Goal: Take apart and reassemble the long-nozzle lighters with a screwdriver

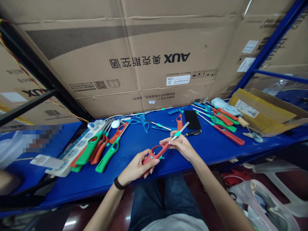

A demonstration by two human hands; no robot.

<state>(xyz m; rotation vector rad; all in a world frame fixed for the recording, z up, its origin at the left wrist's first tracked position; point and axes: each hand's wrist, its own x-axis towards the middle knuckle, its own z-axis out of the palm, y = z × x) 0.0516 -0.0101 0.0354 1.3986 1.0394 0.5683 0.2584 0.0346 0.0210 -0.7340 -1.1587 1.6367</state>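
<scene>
A red long-necked lighter (pixel 163 149) with a metal tube and bits of green tape is held over the front of the blue table. My left hand (pixel 141 163) is closed around its handle, thumb on top. Near the base of the tube, my right hand (pixel 180 146) pinches the lighter. Just beyond my right hand are a yellow-and-black screwdriver (pixel 193 132) and a black phone (pixel 192 119). To the left lie several green, red and orange lighters, among them a green lighter (pixel 109 154). More lighters are at the right, including a red lighter (pixel 229 134).
A white power strip (pixel 72 154) runs along the table's left side. Blue and orange plastic shells (pixel 144 123) lie toward the back. A yellow-taped open carton (pixel 262 112) stands at the right. Large cardboard (pixel 149 38) walls the back. A blue metal post (pixel 264 51) rises at the right.
</scene>
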